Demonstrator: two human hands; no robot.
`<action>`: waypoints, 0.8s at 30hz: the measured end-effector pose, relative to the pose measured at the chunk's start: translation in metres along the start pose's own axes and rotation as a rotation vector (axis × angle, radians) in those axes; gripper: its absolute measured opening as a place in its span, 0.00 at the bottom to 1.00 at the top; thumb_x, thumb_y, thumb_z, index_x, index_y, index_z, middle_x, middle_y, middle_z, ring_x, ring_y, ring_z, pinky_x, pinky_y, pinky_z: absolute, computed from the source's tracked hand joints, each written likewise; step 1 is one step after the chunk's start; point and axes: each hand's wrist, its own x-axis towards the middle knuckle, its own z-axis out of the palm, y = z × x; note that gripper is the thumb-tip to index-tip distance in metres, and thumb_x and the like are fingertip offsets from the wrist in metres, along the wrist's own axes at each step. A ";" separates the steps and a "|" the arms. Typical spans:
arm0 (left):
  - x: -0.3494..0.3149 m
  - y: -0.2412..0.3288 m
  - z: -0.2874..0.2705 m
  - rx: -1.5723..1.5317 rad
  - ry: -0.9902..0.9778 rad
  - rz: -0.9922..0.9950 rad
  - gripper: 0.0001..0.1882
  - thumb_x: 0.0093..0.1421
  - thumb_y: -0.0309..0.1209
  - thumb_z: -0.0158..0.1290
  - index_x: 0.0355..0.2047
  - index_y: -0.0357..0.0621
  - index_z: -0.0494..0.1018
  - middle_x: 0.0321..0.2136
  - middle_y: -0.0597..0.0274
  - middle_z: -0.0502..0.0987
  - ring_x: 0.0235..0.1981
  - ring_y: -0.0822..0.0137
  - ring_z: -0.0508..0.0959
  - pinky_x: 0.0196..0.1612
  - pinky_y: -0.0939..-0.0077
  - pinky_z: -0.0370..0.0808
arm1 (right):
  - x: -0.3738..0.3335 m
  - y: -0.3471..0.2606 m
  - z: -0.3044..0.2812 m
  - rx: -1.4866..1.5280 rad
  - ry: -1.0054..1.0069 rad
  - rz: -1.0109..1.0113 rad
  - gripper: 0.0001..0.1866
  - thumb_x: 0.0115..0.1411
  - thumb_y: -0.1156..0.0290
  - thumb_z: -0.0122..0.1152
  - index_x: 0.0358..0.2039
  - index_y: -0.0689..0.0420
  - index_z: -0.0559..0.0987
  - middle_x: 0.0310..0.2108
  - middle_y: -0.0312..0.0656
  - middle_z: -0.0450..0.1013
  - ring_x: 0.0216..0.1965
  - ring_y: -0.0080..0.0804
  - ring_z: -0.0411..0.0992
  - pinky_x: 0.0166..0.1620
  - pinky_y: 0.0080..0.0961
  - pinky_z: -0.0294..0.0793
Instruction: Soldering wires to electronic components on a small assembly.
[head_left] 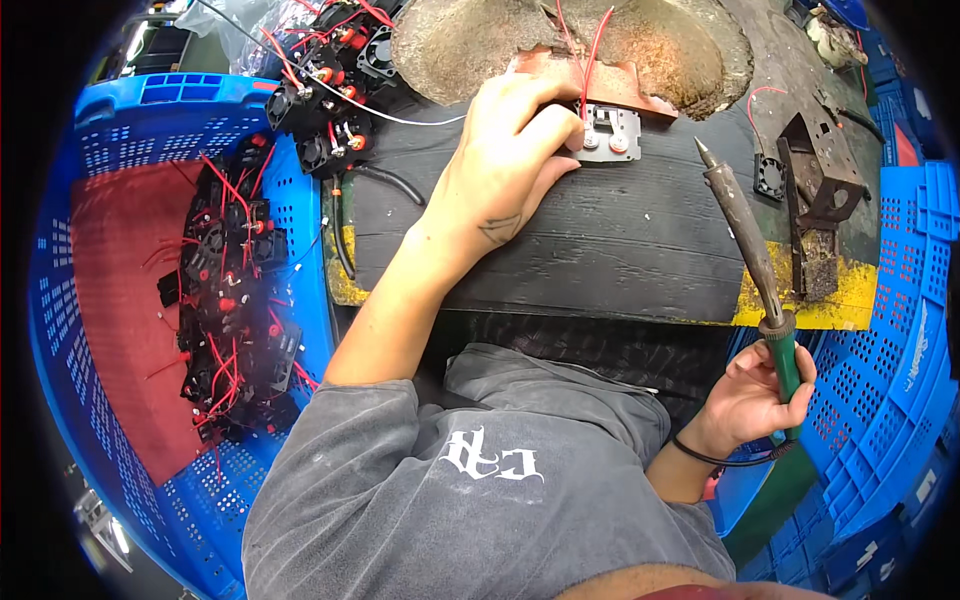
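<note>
My left hand (510, 150) reaches across the black bench top (610, 250) and pinches a small grey metal part (608, 133) with two round terminals and red wires running up from it. The part lies at the edge of a brown scorched pad (600, 40). My right hand (755, 395) is low at the right, off the bench, and grips the green handle of a soldering iron (750, 250). The iron points up and away, its tip in the air to the right of the grey part, not touching it.
A blue perforated crate (130, 130) at left holds a pile of black fan units with red wires (230, 290). More such units (330, 80) lie at the bench's far left. A rusty metal stand (815, 190) and a small fan (770, 175) sit at right. Blue crates (890, 340) flank the right side.
</note>
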 end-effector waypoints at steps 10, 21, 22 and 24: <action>0.004 -0.007 -0.001 0.028 0.013 0.002 0.17 0.41 0.21 0.63 0.32 0.44 0.71 0.45 0.56 0.71 0.50 0.50 0.69 0.55 0.58 0.66 | -0.001 0.000 0.003 -0.020 -0.005 -0.006 0.27 0.65 0.47 0.43 0.42 0.58 0.78 0.28 0.52 0.78 0.18 0.32 0.71 0.16 0.20 0.65; -0.007 -0.004 0.001 0.020 0.061 -0.022 0.19 0.42 0.21 0.63 0.37 0.43 0.75 0.49 0.54 0.72 0.52 0.49 0.70 0.55 0.58 0.67 | 0.000 0.002 0.005 -0.032 -0.006 0.007 0.26 0.65 0.47 0.44 0.42 0.57 0.77 0.27 0.52 0.77 0.18 0.32 0.71 0.17 0.20 0.66; -0.010 -0.002 -0.003 0.044 0.077 -0.049 0.18 0.43 0.21 0.63 0.37 0.42 0.75 0.48 0.53 0.73 0.51 0.49 0.71 0.54 0.59 0.68 | 0.000 0.001 0.003 -0.039 -0.002 0.006 0.26 0.65 0.47 0.44 0.42 0.57 0.77 0.27 0.52 0.77 0.18 0.32 0.71 0.17 0.20 0.66; -0.018 0.000 -0.018 0.120 0.134 -0.080 0.15 0.47 0.20 0.61 0.38 0.42 0.77 0.44 0.53 0.75 0.47 0.51 0.74 0.51 0.62 0.71 | -0.001 0.001 0.003 -0.043 0.009 0.009 0.26 0.65 0.47 0.44 0.42 0.57 0.77 0.27 0.52 0.77 0.18 0.33 0.71 0.17 0.20 0.66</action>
